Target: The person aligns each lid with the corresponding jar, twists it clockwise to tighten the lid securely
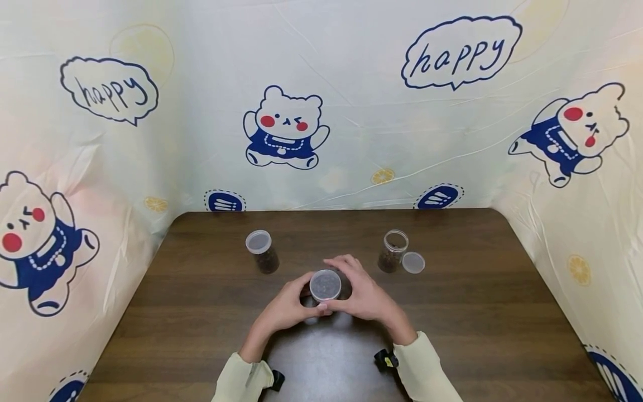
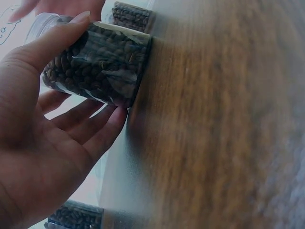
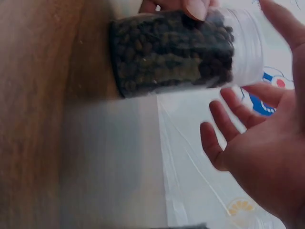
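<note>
A clear jar of coffee beans (image 2: 97,62) with a translucent lid (image 1: 325,285) stands upright on the table between both hands. My left hand (image 1: 287,306) grips its side, the thumb across the near wall and the fingers around the other side. Around the lid, my right hand (image 1: 369,295) is spread, its thumb by the near edge and its index finger beyond the far edge. In the right wrist view its fingers (image 3: 228,121) are loosely bent beside the lid; whether they touch it I cannot tell.
Back left on the brown table (image 1: 176,312) stands a lidded jar of dark beans (image 1: 266,259). At the back right an uncovered jar (image 1: 390,259) holds dark beans, with a loose lid (image 1: 413,262) lying beside it. A printed cloth (image 1: 361,139) hangs around the table.
</note>
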`<act>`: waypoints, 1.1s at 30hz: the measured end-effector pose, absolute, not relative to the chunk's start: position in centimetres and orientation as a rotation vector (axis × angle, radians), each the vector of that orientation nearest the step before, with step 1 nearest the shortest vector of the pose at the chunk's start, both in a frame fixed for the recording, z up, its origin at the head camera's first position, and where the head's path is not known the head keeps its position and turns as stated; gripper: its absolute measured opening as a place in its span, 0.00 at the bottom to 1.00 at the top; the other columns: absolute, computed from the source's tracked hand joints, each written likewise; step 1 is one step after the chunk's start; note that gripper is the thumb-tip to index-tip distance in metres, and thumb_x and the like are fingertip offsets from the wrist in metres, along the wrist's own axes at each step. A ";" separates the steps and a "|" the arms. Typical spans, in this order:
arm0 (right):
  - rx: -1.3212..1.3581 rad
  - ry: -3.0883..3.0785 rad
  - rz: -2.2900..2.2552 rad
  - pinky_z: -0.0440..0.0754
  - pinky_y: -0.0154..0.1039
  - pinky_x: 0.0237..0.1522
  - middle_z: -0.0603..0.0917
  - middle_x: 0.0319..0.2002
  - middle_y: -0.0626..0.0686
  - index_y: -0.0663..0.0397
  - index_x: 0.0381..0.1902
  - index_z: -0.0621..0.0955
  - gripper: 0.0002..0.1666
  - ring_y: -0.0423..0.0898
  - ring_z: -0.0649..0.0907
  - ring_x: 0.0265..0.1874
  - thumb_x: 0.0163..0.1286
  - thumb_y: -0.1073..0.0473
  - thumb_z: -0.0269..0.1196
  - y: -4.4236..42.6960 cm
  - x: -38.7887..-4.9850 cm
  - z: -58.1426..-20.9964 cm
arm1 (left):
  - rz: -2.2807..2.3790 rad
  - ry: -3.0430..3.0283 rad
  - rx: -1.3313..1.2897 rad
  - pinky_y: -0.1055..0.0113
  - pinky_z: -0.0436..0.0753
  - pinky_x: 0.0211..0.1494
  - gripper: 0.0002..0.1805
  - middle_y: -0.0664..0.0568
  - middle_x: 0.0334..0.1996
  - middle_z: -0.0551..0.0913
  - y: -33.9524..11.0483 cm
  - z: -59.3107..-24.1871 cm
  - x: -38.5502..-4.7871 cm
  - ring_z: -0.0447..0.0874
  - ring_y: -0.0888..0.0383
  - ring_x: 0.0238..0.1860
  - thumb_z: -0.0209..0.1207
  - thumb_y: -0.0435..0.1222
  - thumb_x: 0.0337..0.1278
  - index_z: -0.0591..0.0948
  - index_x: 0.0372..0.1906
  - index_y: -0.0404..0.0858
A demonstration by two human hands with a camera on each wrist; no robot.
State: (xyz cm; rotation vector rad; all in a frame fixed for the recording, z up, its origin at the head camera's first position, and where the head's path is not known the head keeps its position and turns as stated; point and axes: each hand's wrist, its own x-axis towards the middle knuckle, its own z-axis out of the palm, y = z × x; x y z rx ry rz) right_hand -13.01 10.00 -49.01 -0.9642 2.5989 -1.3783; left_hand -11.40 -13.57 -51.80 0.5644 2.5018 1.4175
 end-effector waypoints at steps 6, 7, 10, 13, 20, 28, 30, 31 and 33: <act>-1.102 2.505 -1.414 0.74 0.55 0.73 0.75 0.73 0.47 0.39 0.76 0.73 0.45 0.48 0.73 0.73 0.63 0.51 0.78 10.9 -13.3 -48.4 | 1.453 2.481 0.564 0.60 0.84 0.65 0.40 0.58 0.59 0.85 -13.6 -52.1 -11.5 0.85 0.59 0.60 0.79 0.51 0.52 0.75 0.70 0.53; -1.122 2.499 -1.409 0.75 0.53 0.73 0.77 0.72 0.47 0.40 0.75 0.75 0.43 0.48 0.74 0.72 0.64 0.53 0.77 11.0 -13.3 -48.4 | 1.455 2.480 0.566 0.60 0.84 0.65 0.40 0.58 0.59 0.85 -13.7 -52.1 -11.5 0.85 0.59 0.60 0.79 0.51 0.52 0.75 0.70 0.53; -1.149 2.504 -1.399 0.76 0.52 0.70 0.80 0.69 0.49 0.45 0.73 0.77 0.39 0.48 0.76 0.68 0.66 0.55 0.76 11.1 -13.4 -48.5 | 1.451 2.479 0.575 0.62 0.83 0.65 0.41 0.58 0.60 0.85 -13.7 -52.2 -11.5 0.85 0.59 0.61 0.79 0.52 0.52 0.74 0.71 0.54; -1.141 2.528 -1.400 0.77 0.53 0.69 0.81 0.68 0.49 0.46 0.72 0.78 0.39 0.48 0.76 0.67 0.64 0.55 0.77 10.9 -13.3 -48.6 | 1.443 2.476 0.579 0.63 0.83 0.65 0.41 0.58 0.61 0.85 -13.7 -52.2 -11.5 0.85 0.59 0.61 0.78 0.52 0.53 0.74 0.72 0.54; -1.079 2.624 -1.376 0.80 0.47 0.62 0.79 0.58 0.47 0.41 0.71 0.78 0.43 0.44 0.77 0.59 0.59 0.46 0.81 9.7 -13.1 -49.1 | 1.416 2.501 0.557 0.63 0.83 0.64 0.40 0.58 0.61 0.85 -13.7 -52.0 -11.4 0.85 0.60 0.60 0.78 0.50 0.54 0.74 0.71 0.53; -1.075 2.587 -1.356 0.78 0.56 0.66 0.73 0.70 0.48 0.38 0.77 0.72 0.47 0.48 0.72 0.69 0.62 0.46 0.78 10.1 -12.9 -48.4 | 1.422 2.493 0.577 0.61 0.83 0.65 0.38 0.57 0.60 0.85 -13.7 -52.0 -11.4 0.85 0.59 0.60 0.78 0.50 0.55 0.75 0.70 0.52; -1.140 2.561 -1.356 0.76 0.57 0.68 0.74 0.72 0.49 0.39 0.76 0.73 0.44 0.50 0.72 0.71 0.64 0.49 0.76 10.4 -13.0 -48.1 | 1.427 2.492 0.578 0.61 0.83 0.64 0.39 0.58 0.60 0.85 -13.7 -52.1 -11.4 0.85 0.59 0.60 0.78 0.52 0.54 0.75 0.70 0.53; -1.171 2.553 -1.348 0.76 0.57 0.68 0.75 0.72 0.49 0.40 0.75 0.74 0.42 0.50 0.72 0.71 0.65 0.51 0.76 10.5 -13.1 -47.9 | 1.431 2.490 0.581 0.62 0.83 0.64 0.39 0.58 0.60 0.85 -13.7 -52.1 -11.4 0.85 0.60 0.60 0.78 0.52 0.53 0.75 0.70 0.53; -1.214 2.543 -1.324 0.76 0.56 0.68 0.77 0.71 0.50 0.42 0.74 0.76 0.39 0.51 0.73 0.69 0.66 0.53 0.75 10.7 -13.3 -47.7 | 1.432 2.494 0.593 0.63 0.83 0.63 0.40 0.59 0.59 0.86 -13.7 -52.2 -11.5 0.85 0.60 0.60 0.78 0.53 0.53 0.75 0.70 0.54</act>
